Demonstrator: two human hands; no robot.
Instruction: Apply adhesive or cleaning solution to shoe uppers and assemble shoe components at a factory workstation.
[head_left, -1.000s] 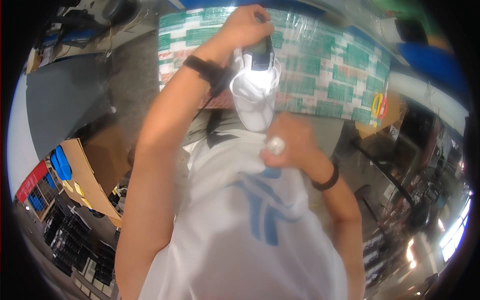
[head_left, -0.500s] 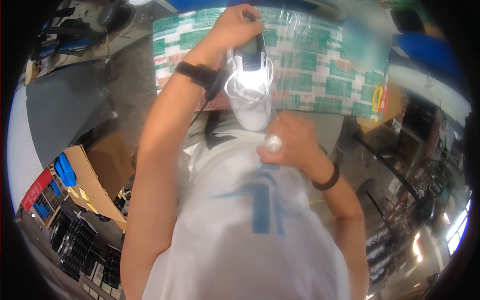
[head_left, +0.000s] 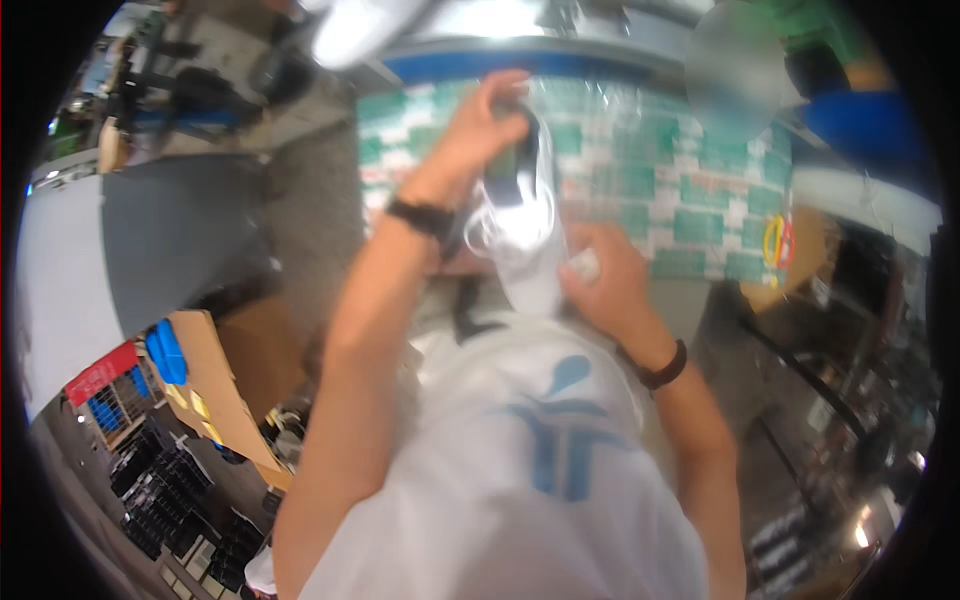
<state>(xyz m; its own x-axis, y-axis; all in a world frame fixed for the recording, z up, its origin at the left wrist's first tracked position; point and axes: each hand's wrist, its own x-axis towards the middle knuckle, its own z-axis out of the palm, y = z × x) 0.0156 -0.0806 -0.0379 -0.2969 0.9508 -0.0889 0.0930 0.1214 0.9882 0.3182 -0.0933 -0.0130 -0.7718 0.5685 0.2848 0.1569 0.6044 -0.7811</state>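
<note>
A white sneaker [head_left: 532,265] lies with its toe toward me and its dark-lined opening away from me. White laces [head_left: 482,232] loop loosely over its brightly lit middle. My left hand [head_left: 488,125] is closed on the heel end, thumb and fingers at the dark collar. Beside the toe, on the right, my right hand [head_left: 612,280] is closed around a small object with a rounded whitish end [head_left: 584,265]. Motion blur and my fingers hide the rest of that object. Dark bands circle both of my wrists.
Green-and-white patterned wrapping covers the work surface [head_left: 700,225] under the sneaker. Yellow and red rings [head_left: 777,242] hang at its right edge. A cardboard box [head_left: 200,350] with blue pieces stands at the left, near a grey panel [head_left: 180,225]. Another white shoe-like shape [head_left: 362,30] shows at the top.
My whole view has shifted, so the scene sits lower and further right. My right hand has moved forward along the sneaker's side. The left hand keeps its hold on the heel.
</note>
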